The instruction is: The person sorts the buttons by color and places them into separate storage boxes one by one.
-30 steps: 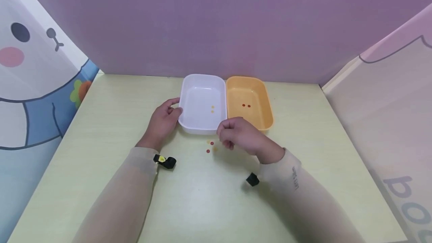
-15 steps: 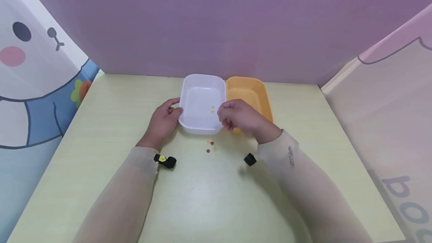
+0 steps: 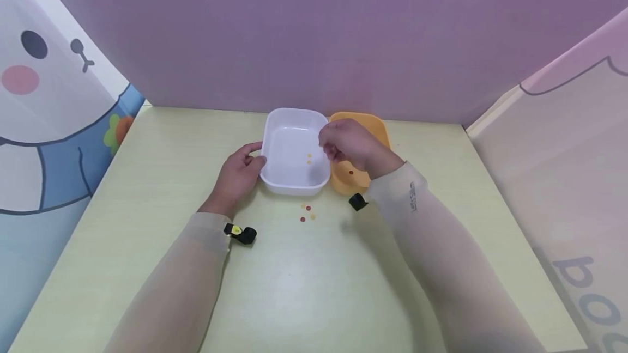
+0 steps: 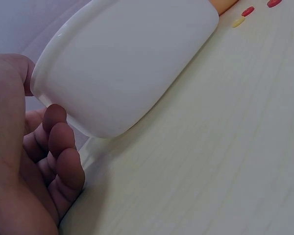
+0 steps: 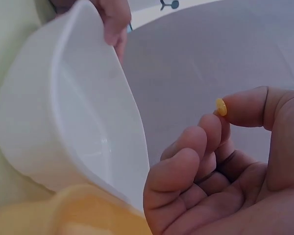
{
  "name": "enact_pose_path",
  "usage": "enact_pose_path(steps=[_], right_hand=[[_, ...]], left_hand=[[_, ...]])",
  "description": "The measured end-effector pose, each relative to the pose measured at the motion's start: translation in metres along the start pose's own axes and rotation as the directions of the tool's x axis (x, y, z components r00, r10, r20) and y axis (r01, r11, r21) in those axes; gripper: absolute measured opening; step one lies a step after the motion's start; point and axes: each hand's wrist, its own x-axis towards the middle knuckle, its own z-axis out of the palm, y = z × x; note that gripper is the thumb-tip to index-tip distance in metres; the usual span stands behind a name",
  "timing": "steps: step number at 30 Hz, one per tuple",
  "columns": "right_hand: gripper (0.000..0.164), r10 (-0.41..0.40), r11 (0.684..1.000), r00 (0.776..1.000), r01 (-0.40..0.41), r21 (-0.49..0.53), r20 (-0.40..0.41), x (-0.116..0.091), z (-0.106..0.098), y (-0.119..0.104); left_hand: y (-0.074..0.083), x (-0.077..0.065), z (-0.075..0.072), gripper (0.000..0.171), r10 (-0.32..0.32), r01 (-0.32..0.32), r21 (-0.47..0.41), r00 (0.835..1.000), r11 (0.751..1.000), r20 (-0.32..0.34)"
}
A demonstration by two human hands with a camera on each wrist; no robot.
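Observation:
My left hand (image 3: 235,181) grips the near left side of a white plastic bin (image 3: 289,143), thumb and index finger at its rim, the other fingers curled below. Between thumb and fingertip, my right hand (image 3: 350,143) pinches a small round yellow tablet (image 5: 221,107), held above where the two bins meet. Two yellow tablets (image 3: 309,155) lie in the white bin. Beside it stands an orange bin (image 3: 343,186), partly covered by the right hand, with one red tablet (image 3: 351,172) showing inside. Red tablets (image 3: 302,219) and pale yellow ones lie on the table before the bins.
The pale table (image 3: 275,298) meets a purple back wall (image 3: 314,31) just behind the bins. Cartoon-printed panels (image 3: 59,102) flank the table left and right. A small black device (image 3: 358,201) is worn at the right wrist, another (image 3: 244,234) at the left.
My right hand has moved away from me, from the bins' near edge to over the orange bin and the white bin's right rim. The left hand stays at the white bin.

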Motion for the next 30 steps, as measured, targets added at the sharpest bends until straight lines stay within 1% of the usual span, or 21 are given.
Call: enact_pose_path(steps=[4, 7, 10, 17, 21, 26, 30], right_hand=[[0.017, 0.004, 1.0, 1.0, -0.004, 0.026, -0.023, 0.009, -0.004, -0.003], [0.015, 0.026, 0.998, 0.999, -0.024, 0.054, -0.031, 0.015, -0.007, -0.007], [0.012, 0.044, 0.998, 0.998, -0.041, 0.058, -0.05, 0.02, -0.008, -0.013], [0.013, 0.082, 0.996, 0.991, -0.077, 0.052, -0.109, 0.031, -0.009, -0.023], [0.014, 0.098, 0.995, 0.989, -0.095, 0.032, -0.112, 0.038, -0.006, -0.021], [0.022, 0.104, 0.994, 0.991, -0.106, -0.015, -0.081, 0.041, -0.003, -0.012], [0.018, 0.089, 0.996, 0.993, -0.091, -0.019, -0.08, 0.039, -0.002, -0.007]], left_hand=[[0.003, -0.003, -0.001, 0.055, 0.0, 0.0, -0.012, 1.0, 1.0, 0.008], [0.004, -0.003, -0.001, 0.055, 0.003, -0.003, -0.019, 1.0, 1.0, 0.005], [0.004, -0.002, -0.002, 0.054, 0.005, -0.005, -0.012, 1.0, 1.0, 0.002], [0.001, 0.0, -0.002, 0.054, 0.013, -0.013, -0.01, 1.0, 1.0, -0.003], [-0.001, 0.0, -0.002, 0.053, 0.014, -0.014, -0.009, 1.0, 1.0, -0.003], [0.0, -0.001, -0.001, 0.052, 0.013, -0.013, -0.019, 1.0, 1.0, -0.002], [0.001, -0.001, -0.001, 0.052, 0.017, -0.017, -0.015, 1.0, 1.0, -0.005]])
